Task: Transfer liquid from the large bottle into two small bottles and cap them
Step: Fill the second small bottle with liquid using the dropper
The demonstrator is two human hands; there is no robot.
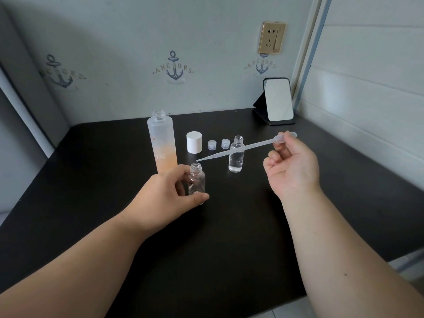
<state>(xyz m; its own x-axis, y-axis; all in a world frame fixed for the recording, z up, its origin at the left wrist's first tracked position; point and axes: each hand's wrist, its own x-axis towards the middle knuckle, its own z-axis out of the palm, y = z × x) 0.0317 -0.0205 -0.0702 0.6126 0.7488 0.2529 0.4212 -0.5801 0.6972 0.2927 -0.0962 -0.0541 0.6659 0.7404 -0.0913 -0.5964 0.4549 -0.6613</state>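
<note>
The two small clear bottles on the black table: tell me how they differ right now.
The small clear bottle nearer the camera looks empty; the small clear bottle farther back holds clear liquid to roughly two-thirds. The left hand holds the nearer bottle in its grip; the farther bottle stands free, untouched. The translucent plastic pipette, pinched by the right hand, points its tip just above the nearer bottle and crosses in front of the farther one. Both are uncapped, upright and alike in shape.

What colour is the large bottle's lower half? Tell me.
Peach-orange, fading up into frosted white on the large bottle; it shows in the head view.
</note>
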